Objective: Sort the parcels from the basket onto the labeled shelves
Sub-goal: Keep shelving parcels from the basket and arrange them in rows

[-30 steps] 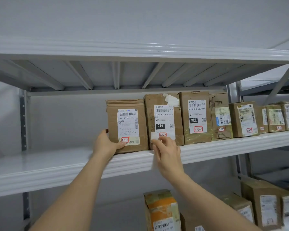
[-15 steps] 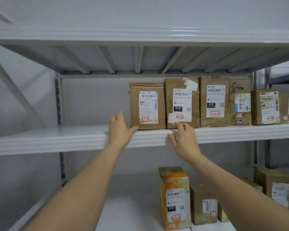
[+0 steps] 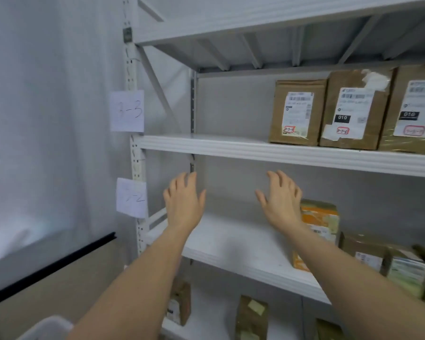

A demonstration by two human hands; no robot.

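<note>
Both bare forearms reach up and forward from the bottom of the view, roughly parallel and well apart. The left hand [image 3: 184,201] is raised with its back to the camera, fingers straight and loosely spread, thumb angled out toward the right. The right hand [image 3: 281,199] mirrors it at about the same height (its fingers bend a little at the tips), thumb pointing left toward the other hand. Neither hand holds or touches anything; both hang in the air.

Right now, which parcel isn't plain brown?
The orange-and-green parcel on the middle shelf, just behind the right hand. Every other parcel visible is brown cardboard.
</note>
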